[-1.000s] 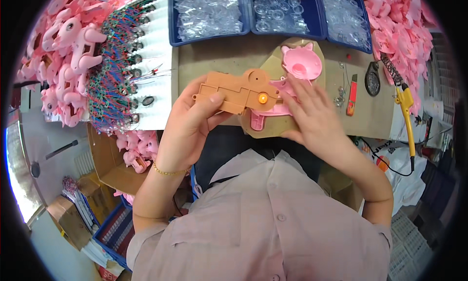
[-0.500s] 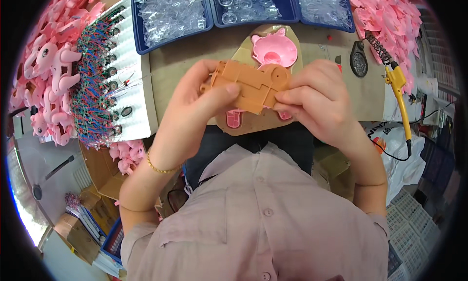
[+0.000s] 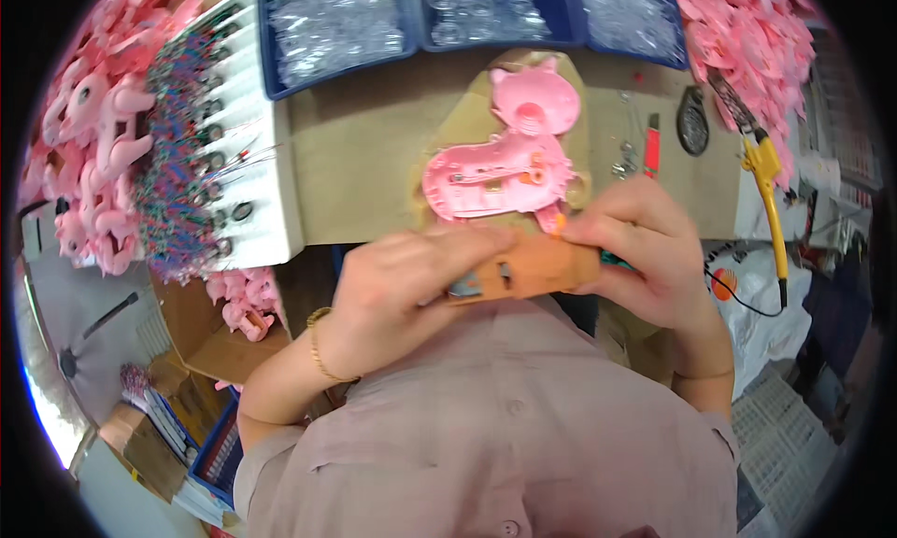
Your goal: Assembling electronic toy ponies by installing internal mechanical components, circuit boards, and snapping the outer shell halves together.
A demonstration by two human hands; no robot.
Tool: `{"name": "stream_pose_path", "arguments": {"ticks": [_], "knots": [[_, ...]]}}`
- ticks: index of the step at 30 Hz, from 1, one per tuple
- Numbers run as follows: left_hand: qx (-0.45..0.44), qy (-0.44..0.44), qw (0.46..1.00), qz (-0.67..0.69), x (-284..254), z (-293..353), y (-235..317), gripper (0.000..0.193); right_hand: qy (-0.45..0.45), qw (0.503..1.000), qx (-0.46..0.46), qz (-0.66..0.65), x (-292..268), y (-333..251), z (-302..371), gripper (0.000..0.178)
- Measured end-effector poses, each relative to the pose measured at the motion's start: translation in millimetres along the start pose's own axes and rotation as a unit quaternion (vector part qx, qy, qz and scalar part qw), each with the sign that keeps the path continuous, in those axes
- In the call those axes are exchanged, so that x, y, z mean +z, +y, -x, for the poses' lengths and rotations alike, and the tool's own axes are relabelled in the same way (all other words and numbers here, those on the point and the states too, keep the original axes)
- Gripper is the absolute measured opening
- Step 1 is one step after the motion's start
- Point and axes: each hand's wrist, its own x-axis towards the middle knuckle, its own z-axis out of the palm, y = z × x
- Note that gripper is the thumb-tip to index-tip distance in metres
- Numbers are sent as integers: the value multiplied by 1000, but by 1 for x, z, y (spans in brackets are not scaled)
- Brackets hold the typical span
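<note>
A: Orange casing [image 3: 540,261]?
B: One, gripped by left hand [image 3: 388,281] and right hand [image 3: 649,253], off the surface's [image 3: 350,169] near edge (since tilted).
A: Consequence?
B: Pink shell [image 3: 495,185], near that edge, now uncovered.

A toy workshop; heaped pink parts [image 3: 752,48], bundled wires [image 3: 177,155] (plus a yellow soldering iron [image 3: 765,167]) show it.
</note>
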Motion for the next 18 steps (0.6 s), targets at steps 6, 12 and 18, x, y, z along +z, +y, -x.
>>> {"name": "stream_pose_path", "arguments": {"ticks": [6, 12, 18], "knots": [[32, 179, 983, 31, 48, -5, -10, 48, -10, 997, 72, -24, -8, 41, 7, 42], [-18, 312, 940, -135, 67, -15, -29, 46, 1, 985, 172, 4, 27, 59, -10, 50], [-101, 307, 840, -436, -93, 44, -42, 46, 117, 977, 160, 79, 16, 37, 19, 35]]}}
